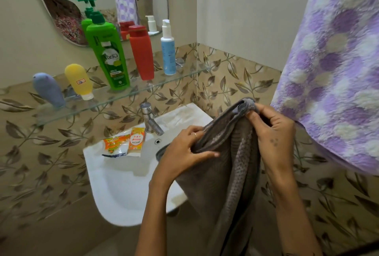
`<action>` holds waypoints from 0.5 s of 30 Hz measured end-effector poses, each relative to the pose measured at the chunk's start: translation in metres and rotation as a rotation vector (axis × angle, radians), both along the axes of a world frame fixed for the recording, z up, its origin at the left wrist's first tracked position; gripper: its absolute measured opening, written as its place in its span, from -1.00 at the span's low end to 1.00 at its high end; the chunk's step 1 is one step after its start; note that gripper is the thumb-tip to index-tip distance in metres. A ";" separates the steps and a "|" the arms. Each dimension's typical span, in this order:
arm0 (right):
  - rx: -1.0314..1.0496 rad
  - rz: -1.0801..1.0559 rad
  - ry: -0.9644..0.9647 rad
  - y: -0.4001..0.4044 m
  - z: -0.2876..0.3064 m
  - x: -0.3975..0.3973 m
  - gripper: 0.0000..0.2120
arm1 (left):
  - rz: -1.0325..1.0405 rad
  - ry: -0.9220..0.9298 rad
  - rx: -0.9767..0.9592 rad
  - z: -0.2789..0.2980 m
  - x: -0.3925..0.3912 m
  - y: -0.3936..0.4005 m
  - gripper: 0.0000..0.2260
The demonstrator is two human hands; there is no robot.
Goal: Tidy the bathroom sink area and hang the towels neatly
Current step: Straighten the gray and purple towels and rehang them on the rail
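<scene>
Sink [114, 184] rim — two sachets [123, 145]; hands [229, 145] grip grey towel [225, 173].

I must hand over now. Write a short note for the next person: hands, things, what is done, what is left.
Left hand: grips the grey towel at its side edge.
Right hand: pinches the towel's top corner.
Grey towel hangs from both hands beside the sink, not yet hung.
Purple towel already hangs at right.
Bottles stand on the glass shelf.
Left: hang the grey towel; clear the two sachets from the sink rim.
</scene>
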State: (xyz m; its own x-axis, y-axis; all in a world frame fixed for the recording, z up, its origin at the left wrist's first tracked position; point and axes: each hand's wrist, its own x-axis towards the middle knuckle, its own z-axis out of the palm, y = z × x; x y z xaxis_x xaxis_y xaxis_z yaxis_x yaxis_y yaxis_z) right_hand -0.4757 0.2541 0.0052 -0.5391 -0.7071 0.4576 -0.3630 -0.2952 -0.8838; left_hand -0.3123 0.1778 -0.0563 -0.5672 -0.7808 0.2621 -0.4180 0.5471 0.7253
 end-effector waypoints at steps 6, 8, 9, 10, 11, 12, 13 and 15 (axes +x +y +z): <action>-0.112 -0.035 0.040 0.018 0.003 0.010 -0.75 | 0.464 -0.296 0.053 -0.053 0.062 0.000 -0.74; -0.131 -0.048 0.054 0.024 0.003 0.015 -0.78 | 0.550 -0.283 0.092 -0.061 0.074 0.005 -0.78; -0.137 -0.052 0.064 0.027 0.002 0.017 -0.79 | 0.576 -0.274 0.110 -0.063 0.078 0.007 -0.79; -0.139 -0.052 0.074 0.030 0.000 0.020 -0.80 | 0.590 -0.278 0.140 -0.065 0.079 0.011 -0.80; -0.137 -0.049 0.082 0.033 -0.001 0.023 -0.81 | 0.588 -0.284 0.183 -0.067 0.080 0.013 -0.81; -0.137 -0.040 0.084 0.036 -0.003 0.026 -0.81 | 0.571 -0.285 0.246 -0.069 0.080 0.016 -0.83; -0.141 -0.030 0.079 0.039 -0.005 0.028 -0.81 | 0.544 -0.259 0.317 -0.071 0.079 0.017 -0.86; -0.151 -0.018 0.067 0.046 -0.008 0.032 -0.80 | 0.496 -0.125 0.476 -0.071 0.075 0.021 -0.87</action>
